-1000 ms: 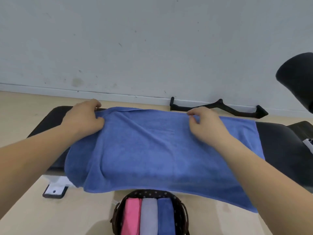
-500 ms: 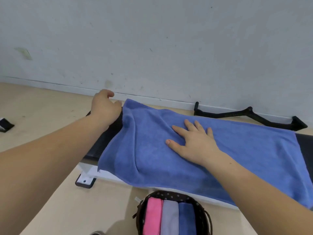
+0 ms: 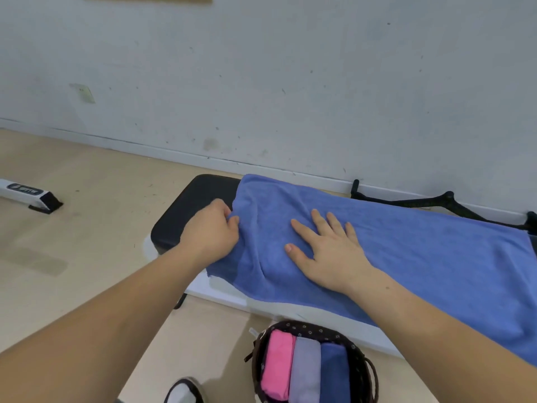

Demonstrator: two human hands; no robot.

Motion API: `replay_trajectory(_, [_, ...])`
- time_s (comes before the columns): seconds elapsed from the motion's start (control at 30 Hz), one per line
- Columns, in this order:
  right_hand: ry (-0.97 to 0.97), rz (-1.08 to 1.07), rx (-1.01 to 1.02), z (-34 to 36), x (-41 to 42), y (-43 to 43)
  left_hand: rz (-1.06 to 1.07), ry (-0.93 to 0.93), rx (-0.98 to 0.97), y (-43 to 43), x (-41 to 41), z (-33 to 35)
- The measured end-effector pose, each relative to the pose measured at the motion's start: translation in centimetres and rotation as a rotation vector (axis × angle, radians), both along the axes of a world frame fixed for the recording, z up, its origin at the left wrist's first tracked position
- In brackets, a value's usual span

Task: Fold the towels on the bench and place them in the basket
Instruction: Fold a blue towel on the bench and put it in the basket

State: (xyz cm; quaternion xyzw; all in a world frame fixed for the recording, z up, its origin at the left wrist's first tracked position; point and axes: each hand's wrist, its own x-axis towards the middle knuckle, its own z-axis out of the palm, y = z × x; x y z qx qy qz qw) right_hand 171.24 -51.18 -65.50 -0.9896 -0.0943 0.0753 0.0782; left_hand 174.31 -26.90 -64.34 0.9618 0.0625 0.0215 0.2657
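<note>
A blue towel (image 3: 421,257) lies spread along the black padded bench (image 3: 191,207), its near edge hanging over the bench's white frame. My left hand (image 3: 212,234) pinches the towel's left edge between thumb and fingers. Flat on the cloth just to the right, my right hand (image 3: 328,251) presses down with straight, spread fingers. Below the bench on the floor stands a dark dotted basket (image 3: 363,370) holding three folded towels: pink (image 3: 276,365), grey-lilac (image 3: 305,373) and dark blue (image 3: 334,376).
A white wall runs behind the bench, with a black metal bar (image 3: 436,199) on the floor at its foot. A white and black equipment foot (image 3: 29,194) lies at the far left. The toe of a shoe (image 3: 183,392) shows at the bottom edge.
My left hand has come down from the towel's far left corner to the middle of its left edge. My right hand went from pinching the far edge to lying flat.
</note>
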Motion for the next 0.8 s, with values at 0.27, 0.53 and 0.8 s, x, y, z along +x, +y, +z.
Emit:
replay_trajectory(0.27, [0.018,0.027,0.123,0.6,-0.2,0.8,0.093,-0.05,-0.001,4.6,-1.6,0.5])
replay_trajectory(0.53, [-0.122,-0.062,0.2,2.4,-3.0,-3.5,-0.274,-0.146,0.149,-2.4,-3.6,1.5])
replay_trajectory(0.8, [-0.156,-0.626,0.052,4.0,-8.2,-15.5,-0.684,-0.188,0.121,-16.1,-5.5,1.4])
